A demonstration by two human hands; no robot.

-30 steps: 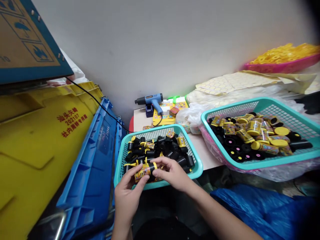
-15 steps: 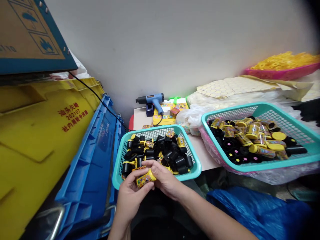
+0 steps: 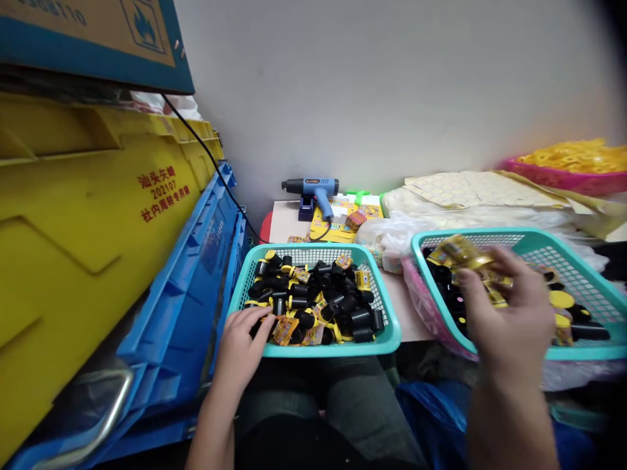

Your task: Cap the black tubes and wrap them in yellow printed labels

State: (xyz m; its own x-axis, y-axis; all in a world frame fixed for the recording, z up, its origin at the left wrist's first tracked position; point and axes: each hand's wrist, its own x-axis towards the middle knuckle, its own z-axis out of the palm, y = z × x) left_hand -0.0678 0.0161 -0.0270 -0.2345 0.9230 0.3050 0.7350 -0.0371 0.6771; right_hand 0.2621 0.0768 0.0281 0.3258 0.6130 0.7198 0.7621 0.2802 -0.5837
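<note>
The right hand (image 3: pixel 509 313), blurred by motion, pinches a glossy yellow jar (image 3: pixel 455 251) above the right basket (image 3: pixel 582 354), well apart from the left hand (image 3: pixel 242 336); the jar's long axis appears roughly sideways. The left hand's fingers curl over the left basket (image 3: pixel 337 350), their grip indeterminable. Smooth black cylinders (image 3: pixel 361 318) lie within its perforated plastic walls.

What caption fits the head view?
Right hand holding a yellow cylindrical container over right turquoise plastic basket; left hand at left turquoise plastic basket.
</note>
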